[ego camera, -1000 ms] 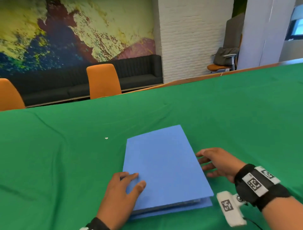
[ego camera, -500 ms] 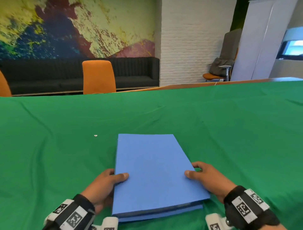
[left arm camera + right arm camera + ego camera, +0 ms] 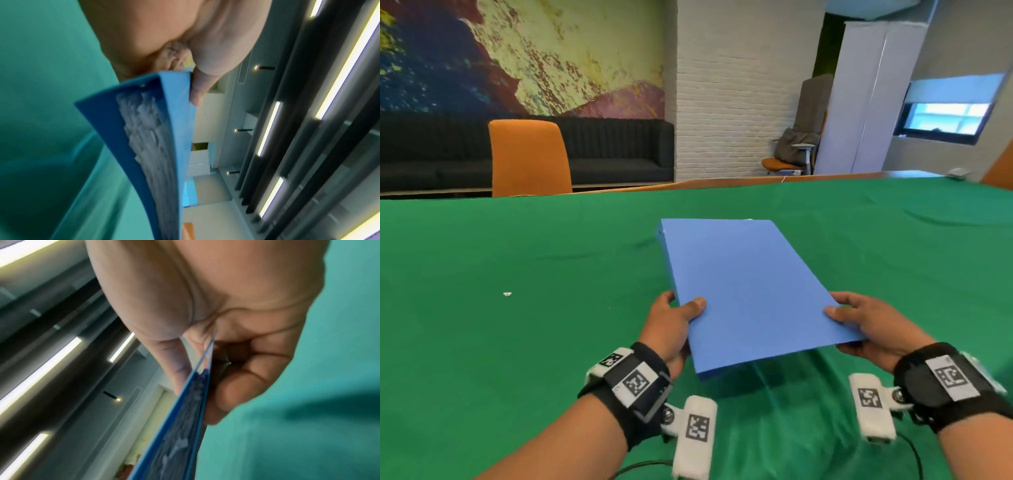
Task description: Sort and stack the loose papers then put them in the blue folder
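**Closed blue folder held over green bench, both hands**

Blue folder point(image 3: 750, 291) is closed, held in the air above the near middle of the bench point(image 3: 517, 342), tilted with its far end higher. Left hand point(image 3: 671, 329) grips the near-left edge, thumb on top, fingers under. Right hand point(image 3: 869, 325) grips the near-right edge the same way, thumb on the cover. Hands are apart, one on each side. Left wrist view shows the papers point(image 3: 148, 146) stacked between the covers, edges ragged and blurred.

Bench is covered with green cloth, wrinkled near the close edge under the folder; a wooden rim shows along the far edge. Small white scrap point(image 3: 507, 294) lies on the cloth left of the folder, well apart. Behind the far edge: orange chair point(image 3: 529, 157), dark sofa point(image 3: 616, 150) against a painted mural wall point(image 3: 517, 51), white brick pillar point(image 3: 736, 89), an office chair point(image 3: 794, 147) draped with grey cloth, window point(image 3: 948, 116) at right. Wrist views show long ceiling light strips point(image 3: 269, 128).
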Action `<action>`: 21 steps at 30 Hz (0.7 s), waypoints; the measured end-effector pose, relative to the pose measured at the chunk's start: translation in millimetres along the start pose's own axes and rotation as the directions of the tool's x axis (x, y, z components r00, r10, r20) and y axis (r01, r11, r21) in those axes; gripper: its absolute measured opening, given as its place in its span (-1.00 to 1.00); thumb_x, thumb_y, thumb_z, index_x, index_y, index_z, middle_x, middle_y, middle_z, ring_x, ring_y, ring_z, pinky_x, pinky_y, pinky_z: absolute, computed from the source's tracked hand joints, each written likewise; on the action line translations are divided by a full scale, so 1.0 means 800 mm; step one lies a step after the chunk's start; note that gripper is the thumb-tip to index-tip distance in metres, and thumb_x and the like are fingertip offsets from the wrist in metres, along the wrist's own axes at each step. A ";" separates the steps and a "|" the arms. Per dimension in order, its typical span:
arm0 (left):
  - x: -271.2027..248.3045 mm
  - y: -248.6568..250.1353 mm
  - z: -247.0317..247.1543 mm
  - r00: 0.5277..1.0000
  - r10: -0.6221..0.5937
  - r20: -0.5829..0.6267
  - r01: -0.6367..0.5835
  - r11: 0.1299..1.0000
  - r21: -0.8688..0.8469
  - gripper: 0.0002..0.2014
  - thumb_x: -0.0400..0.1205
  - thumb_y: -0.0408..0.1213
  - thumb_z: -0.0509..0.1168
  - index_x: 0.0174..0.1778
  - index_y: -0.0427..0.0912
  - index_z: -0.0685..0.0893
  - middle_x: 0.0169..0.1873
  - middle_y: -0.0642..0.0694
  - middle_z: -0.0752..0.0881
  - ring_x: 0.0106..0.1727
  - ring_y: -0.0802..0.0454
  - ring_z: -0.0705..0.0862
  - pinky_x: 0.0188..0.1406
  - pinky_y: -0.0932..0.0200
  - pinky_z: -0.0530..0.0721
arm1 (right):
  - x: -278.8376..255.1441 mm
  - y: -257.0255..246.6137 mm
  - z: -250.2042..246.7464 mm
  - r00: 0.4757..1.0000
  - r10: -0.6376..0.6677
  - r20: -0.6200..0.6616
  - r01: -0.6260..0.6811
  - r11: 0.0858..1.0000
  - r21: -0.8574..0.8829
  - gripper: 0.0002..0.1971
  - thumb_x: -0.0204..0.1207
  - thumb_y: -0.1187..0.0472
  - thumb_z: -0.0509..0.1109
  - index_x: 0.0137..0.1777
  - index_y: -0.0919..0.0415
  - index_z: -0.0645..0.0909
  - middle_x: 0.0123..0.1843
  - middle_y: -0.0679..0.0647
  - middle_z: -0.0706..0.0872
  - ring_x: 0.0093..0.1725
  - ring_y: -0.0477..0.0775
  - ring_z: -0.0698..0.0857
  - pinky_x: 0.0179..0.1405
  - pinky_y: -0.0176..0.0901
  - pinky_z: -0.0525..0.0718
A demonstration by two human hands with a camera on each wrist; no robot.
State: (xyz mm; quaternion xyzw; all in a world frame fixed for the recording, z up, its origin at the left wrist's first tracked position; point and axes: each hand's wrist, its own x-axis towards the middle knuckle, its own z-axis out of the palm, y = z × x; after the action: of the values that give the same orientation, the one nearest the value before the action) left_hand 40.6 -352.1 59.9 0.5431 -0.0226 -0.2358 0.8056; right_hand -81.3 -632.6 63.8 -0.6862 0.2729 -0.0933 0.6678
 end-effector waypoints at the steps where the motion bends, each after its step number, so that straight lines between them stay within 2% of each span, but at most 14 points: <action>1: 0.014 -0.011 0.019 1.000 -0.021 0.014 0.021 1.000 0.013 -0.78 0.69 -0.51 0.35 0.20 -0.23 0.55 0.13 -0.27 0.81 0.08 -0.30 0.81 0.06 -0.29 0.79 | 0.016 0.002 -0.017 0.999 0.017 -0.040 -0.018 1.000 -0.016 -0.71 0.65 0.34 0.37 0.34 0.17 0.62 -0.14 0.10 0.81 -0.37 0.00 0.67 -0.46 -0.24 0.63; 3: 0.045 -0.034 0.045 0.999 -0.049 0.021 0.048 0.997 0.054 -0.82 0.68 -0.50 0.37 0.13 -0.24 0.56 0.14 -0.31 0.79 0.10 -0.32 0.79 0.13 -0.36 0.76 | 0.042 0.009 -0.041 0.994 0.054 -0.098 -0.057 0.998 -0.021 -0.68 0.67 0.35 0.35 0.39 0.18 0.59 -0.03 0.18 0.78 -0.28 0.08 0.65 -0.45 -0.22 0.65; 5: 0.076 -0.054 0.058 0.998 -0.056 0.016 0.053 0.990 0.129 -0.76 0.61 -0.45 0.45 0.14 -0.28 0.59 0.21 -0.37 0.77 0.18 -0.37 0.78 0.24 -0.44 0.71 | 0.064 0.025 -0.057 0.985 0.082 -0.151 -0.089 0.995 -0.038 -0.69 0.69 0.37 0.31 0.39 0.18 0.57 0.02 0.21 0.75 -0.24 0.12 0.65 -0.48 -0.22 0.70; 7: 0.105 -0.072 0.061 0.997 -0.072 0.033 0.063 0.974 0.217 -0.67 0.55 -0.37 0.50 0.20 -0.31 0.63 0.26 -0.37 0.76 0.20 -0.36 0.78 0.29 -0.40 0.69 | 0.083 0.044 -0.063 0.978 0.106 -0.181 -0.117 0.992 -0.048 -0.71 0.69 0.39 0.29 0.37 0.18 0.57 0.01 0.22 0.75 -0.18 0.17 0.68 -0.30 -0.10 0.76; 9: 0.115 -0.080 0.062 0.993 -0.108 0.039 0.090 0.942 0.322 -0.72 0.60 -0.42 0.46 0.21 -0.31 0.62 0.27 -0.36 0.75 0.23 -0.34 0.76 0.30 -0.37 0.69 | 0.101 0.062 -0.068 0.969 0.125 -0.213 -0.141 0.988 -0.060 -0.72 0.68 0.39 0.30 0.36 0.19 0.58 0.01 0.23 0.75 -0.12 0.22 0.68 -0.12 0.05 0.71; 10: 0.115 -0.081 0.064 0.992 -0.126 0.023 0.108 0.919 0.380 -0.71 0.62 -0.45 0.44 0.24 -0.31 0.60 0.28 -0.35 0.74 0.25 -0.33 0.76 0.29 -0.34 0.70 | 0.106 0.068 -0.068 0.964 0.138 -0.227 -0.156 0.986 -0.062 -0.72 0.68 0.38 0.31 0.35 0.21 0.58 -0.02 0.23 0.74 -0.13 0.21 0.67 -0.16 0.01 0.71; 12: 0.113 -0.081 0.065 0.992 -0.124 0.029 0.094 0.867 0.489 -0.65 0.65 -0.44 0.43 0.33 -0.31 0.55 0.27 -0.27 0.73 0.23 -0.27 0.75 0.24 -0.20 0.73 | 0.118 0.078 -0.069 0.952 0.133 -0.276 -0.162 0.983 -0.085 -0.74 0.66 0.37 0.36 0.33 0.27 0.61 -0.10 0.19 0.73 -0.22 0.16 0.67 -0.41 -0.14 0.71; 14: 0.106 -0.075 0.062 0.997 -0.062 0.046 0.018 0.767 0.641 -0.64 0.65 -0.37 0.43 0.35 -0.19 0.55 0.15 -0.16 0.71 0.11 -0.13 0.70 0.11 0.00 0.70 | 0.123 0.084 -0.070 0.937 0.109 -0.331 -0.155 0.981 -0.114 -0.75 0.62 0.34 0.44 0.28 0.32 0.65 -0.14 0.18 0.73 -0.28 0.11 0.66 -0.63 -0.23 0.67; 16: 0.087 -0.065 0.052 0.995 -0.057 0.079 -0.012 0.733 0.680 -0.58 0.67 -0.30 0.42 0.45 -0.19 0.55 0.03 -0.17 0.65 0.01 -0.08 0.62 -0.08 0.09 0.63 | 0.123 0.087 -0.073 0.930 0.077 -0.359 -0.121 0.987 -0.102 -0.73 0.58 0.28 0.51 0.25 0.32 0.67 -0.12 0.17 0.72 -0.26 0.09 0.67 -0.67 -0.25 0.69; 18: 0.050 -0.052 0.036 0.983 -0.122 0.136 0.006 0.762 0.648 -0.57 0.66 -0.20 0.43 0.44 -0.17 0.59 0.01 -0.12 0.69 -0.04 -0.04 0.64 -0.19 0.11 0.61 | 0.118 0.087 -0.069 0.930 0.073 -0.361 -0.101 0.993 -0.060 -0.74 0.56 0.23 0.54 0.20 0.30 0.68 -0.13 0.14 0.71 -0.22 0.09 0.67 -0.64 -0.25 0.73; 21: -0.023 -0.029 -0.015 0.967 -0.126 0.223 -0.038 0.790 0.611 -0.58 0.46 -0.02 0.43 0.25 0.05 0.75 0.06 -0.02 0.78 0.02 0.03 0.78 -0.07 0.13 0.71 | 0.113 0.081 -0.067 0.936 0.093 -0.341 -0.102 0.995 -0.010 -0.71 0.57 0.13 0.54 0.15 0.33 0.70 -0.08 0.18 0.67 -0.15 0.14 0.66 -0.44 -0.12 0.81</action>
State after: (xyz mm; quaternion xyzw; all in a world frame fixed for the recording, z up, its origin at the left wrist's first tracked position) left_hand 19.7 -341.1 38.6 0.7398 -0.1871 -0.3018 0.5715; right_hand -48.5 -721.3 -15.7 -0.6545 0.4188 -0.1733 0.6052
